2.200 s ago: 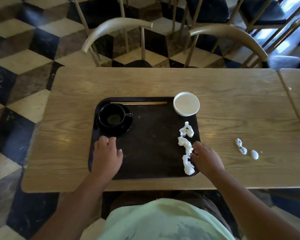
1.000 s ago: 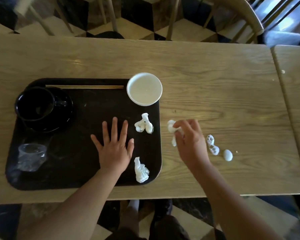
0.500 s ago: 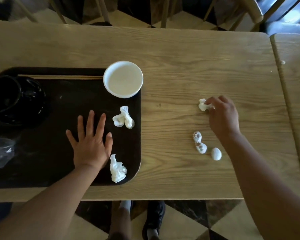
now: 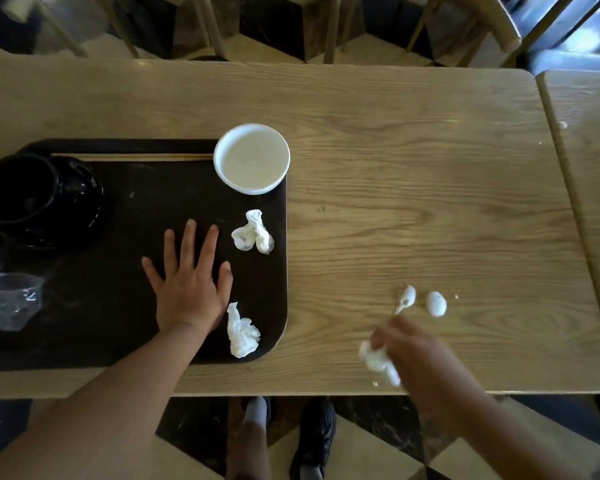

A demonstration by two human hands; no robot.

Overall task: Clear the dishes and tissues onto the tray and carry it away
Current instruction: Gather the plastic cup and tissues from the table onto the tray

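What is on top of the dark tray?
On the tray sit a black cup, a white bowl, chopsticks, a clear plastic cup and two crumpled tissues. The left hand lies flat, hiding whatever is beneath it.

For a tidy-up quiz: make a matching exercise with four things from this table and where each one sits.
Things:
1. white bowl
2. black cup
3. clear plastic cup
4. crumpled tissue

Places:
A. left edge of the tray, nearer the person
B. in the right hand, over the table
C. far right corner of the tray
D. far left corner of the tray

Pairs: 1-C, 2-D, 3-A, 4-B
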